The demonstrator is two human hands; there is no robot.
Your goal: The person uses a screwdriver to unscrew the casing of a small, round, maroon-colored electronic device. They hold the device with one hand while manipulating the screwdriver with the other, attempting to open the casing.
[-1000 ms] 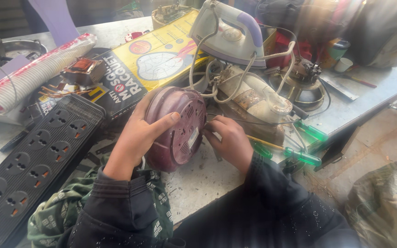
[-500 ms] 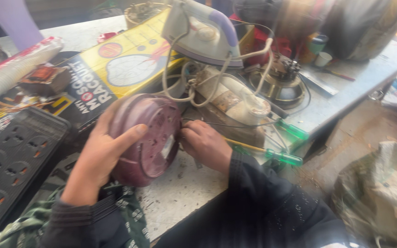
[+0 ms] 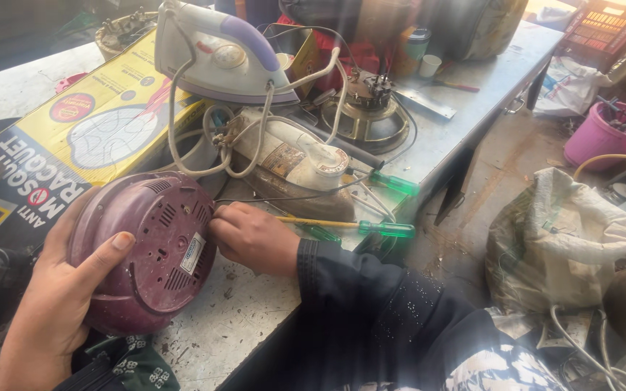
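Tilting lower left, the maroon appliance base [image 3: 143,253] is gripped closed by the left hand [image 3: 52,304], so its vented underside is reachable; right hand [image 3: 255,237] fingers pinched at its edge.

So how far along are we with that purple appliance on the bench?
Early, it seems. Done: the round purple appliance is turned so its vented underside faces up, tilted on the bench. In hand: the left hand steadies it while the right hand works at its rim; any tool there is hidden. Left: the base looks closed, and the green-handled screwdrivers lie untouched.
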